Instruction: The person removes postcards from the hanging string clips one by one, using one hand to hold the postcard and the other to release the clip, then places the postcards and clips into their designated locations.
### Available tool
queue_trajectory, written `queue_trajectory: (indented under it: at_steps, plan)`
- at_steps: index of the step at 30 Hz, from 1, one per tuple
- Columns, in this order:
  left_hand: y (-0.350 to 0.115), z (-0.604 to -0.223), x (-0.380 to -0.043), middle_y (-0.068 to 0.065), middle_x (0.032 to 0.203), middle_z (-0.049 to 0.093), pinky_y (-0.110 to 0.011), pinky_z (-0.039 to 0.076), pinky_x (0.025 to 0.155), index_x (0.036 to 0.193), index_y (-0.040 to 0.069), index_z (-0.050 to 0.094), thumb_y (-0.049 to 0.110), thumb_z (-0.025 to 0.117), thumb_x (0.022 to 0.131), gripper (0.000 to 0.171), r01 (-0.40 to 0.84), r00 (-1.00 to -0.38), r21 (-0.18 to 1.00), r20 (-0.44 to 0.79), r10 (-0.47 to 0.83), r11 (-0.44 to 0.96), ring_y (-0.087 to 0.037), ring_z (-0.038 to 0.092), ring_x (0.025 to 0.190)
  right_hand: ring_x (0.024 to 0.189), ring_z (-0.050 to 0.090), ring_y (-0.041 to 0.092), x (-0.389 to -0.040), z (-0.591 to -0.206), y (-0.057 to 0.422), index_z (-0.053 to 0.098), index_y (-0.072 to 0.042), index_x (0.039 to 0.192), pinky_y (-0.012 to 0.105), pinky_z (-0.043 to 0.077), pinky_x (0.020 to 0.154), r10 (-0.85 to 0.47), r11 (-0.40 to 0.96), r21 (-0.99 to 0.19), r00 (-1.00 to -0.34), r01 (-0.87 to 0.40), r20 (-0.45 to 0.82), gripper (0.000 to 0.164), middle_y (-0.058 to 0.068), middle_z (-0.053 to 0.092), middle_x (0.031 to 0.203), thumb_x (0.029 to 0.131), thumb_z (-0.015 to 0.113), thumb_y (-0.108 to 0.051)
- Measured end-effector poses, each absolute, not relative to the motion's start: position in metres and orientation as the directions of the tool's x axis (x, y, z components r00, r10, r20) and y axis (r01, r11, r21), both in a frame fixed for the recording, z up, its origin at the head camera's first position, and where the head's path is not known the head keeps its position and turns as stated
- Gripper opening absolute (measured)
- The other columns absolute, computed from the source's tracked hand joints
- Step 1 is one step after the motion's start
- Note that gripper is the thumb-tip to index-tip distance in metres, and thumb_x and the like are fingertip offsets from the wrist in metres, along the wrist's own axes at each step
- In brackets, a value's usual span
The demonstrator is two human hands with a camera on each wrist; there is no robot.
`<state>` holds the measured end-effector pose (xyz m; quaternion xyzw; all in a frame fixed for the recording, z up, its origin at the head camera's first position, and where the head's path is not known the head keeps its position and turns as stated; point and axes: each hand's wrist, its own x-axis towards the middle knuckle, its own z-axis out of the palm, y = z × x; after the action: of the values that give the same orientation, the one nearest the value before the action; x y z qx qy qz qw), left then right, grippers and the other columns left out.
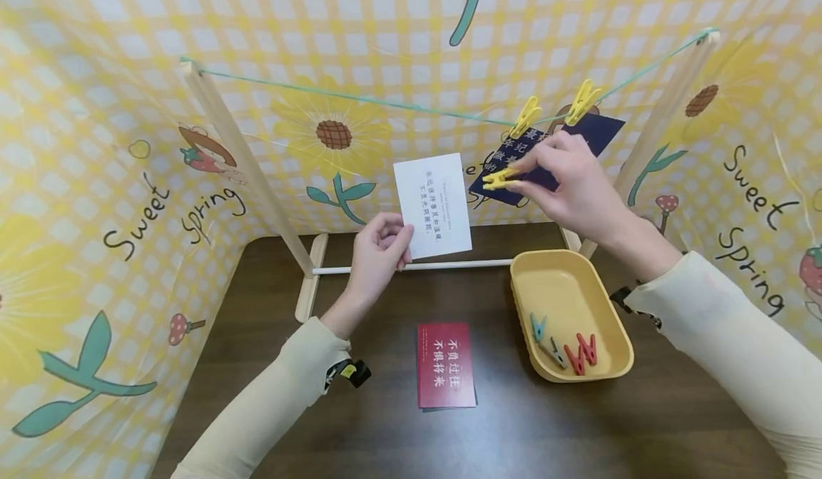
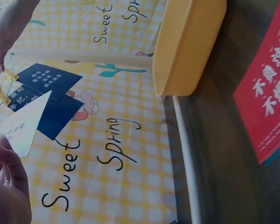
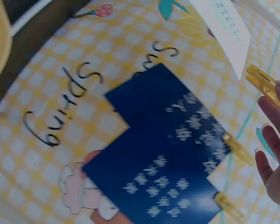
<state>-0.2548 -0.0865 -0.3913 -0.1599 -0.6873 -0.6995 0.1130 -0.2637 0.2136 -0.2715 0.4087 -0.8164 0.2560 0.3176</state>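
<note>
My left hand (image 1: 382, 252) pinches a white card (image 1: 434, 206) with printed characters by its lower left corner, below a green string (image 1: 359, 98). Between thumb and fingers, my right hand (image 1: 568, 179) holds a yellow clothespin (image 1: 498, 178). That clothespin is near the white card's edge in the right wrist view, apart from it. Two dark blue cards (image 3: 144, 182) hang from the string, partly overlapping, each under its own yellow clothespin (image 1: 527, 116). In the head view my right hand covers part of them.
Wooden posts (image 1: 240, 158) carry the string, with a white rod (image 1: 443, 265) between their bases. On the brown table (image 1: 308, 407) lies a red card (image 1: 445, 372) over another card. A yellow basket (image 1: 565, 268) holds several clothespins (image 1: 573, 358). Patterned cloth (image 1: 257, 8) surrounds the table.
</note>
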Motion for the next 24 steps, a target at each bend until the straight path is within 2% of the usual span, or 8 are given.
queue_trajectory:
  at_steps: [3,9,13,20,24]
  plan:
    - [-0.089,-0.4,-0.25,-0.011,0.075,0.061,-0.019,0.043,0.044,0.108,-0.007,0.062,0.002,0.065,0.102,0.012,0.367,-0.927,0.93,0.367,0.076,-0.01,-0.011,0.053,0.05,0.088,0.053,0.031,-0.26,-0.285,0.22,0.072,0.001,0.098,0.038,0.032,0.079,-0.497,0.547,-0.185,-0.494,-0.817,0.713,0.025,0.015,0.068,0.093,0.079,0.088,0.001]
    - [-0.094,-0.413,-0.238,-0.019,0.081,0.062,-0.02,0.044,0.045,0.112,-0.005,0.062,0.005,0.065,0.102,0.014,0.339,-0.936,0.94,0.333,0.116,0.031,-0.015,0.054,0.05,0.088,0.055,0.03,-0.253,-0.308,0.231,0.072,-0.001,0.098,0.042,0.037,0.081,-0.479,0.572,-0.219,-0.539,-0.79,0.693,0.025,0.014,0.07,0.094,0.078,0.088,0.003]
    - [-0.095,-0.424,-0.227,-0.018,0.086,0.064,-0.021,0.046,0.045,0.113,-0.003,0.062,0.004,0.065,0.102,0.014,0.281,-0.948,0.959,0.27,0.168,0.045,-0.016,0.056,0.052,0.09,0.055,0.03,-0.247,-0.319,0.239,0.072,-0.001,0.097,0.043,0.039,0.081,-0.462,0.594,-0.243,-0.573,-0.767,0.678,0.025,0.013,0.07,0.093,0.078,0.088,0.001]
    - [-0.094,-0.448,-0.21,-0.014,0.086,0.065,-0.022,0.047,0.045,0.111,-0.003,0.059,0.002,0.063,0.102,0.011,0.15,-0.964,0.987,0.133,0.23,0.056,-0.014,0.056,0.051,0.084,0.048,0.024,-0.241,-0.334,0.256,0.072,-0.002,0.104,0.036,0.033,0.075,-0.433,0.645,-0.277,-0.639,-0.712,0.635,0.03,0.011,0.068,0.091,0.078,0.087,0.003]
    - [-0.095,-0.461,-0.202,-0.012,0.083,0.065,-0.021,0.047,0.045,0.109,-0.004,0.058,0.002,0.062,0.102,0.01,0.073,-0.966,0.996,0.056,0.254,0.056,-0.015,0.056,0.051,0.091,0.054,0.029,-0.238,-0.346,0.265,0.071,0.0,0.106,0.037,0.038,0.078,-0.426,0.652,-0.297,-0.661,-0.698,0.618,0.033,0.014,0.07,0.098,0.077,0.086,0.003]
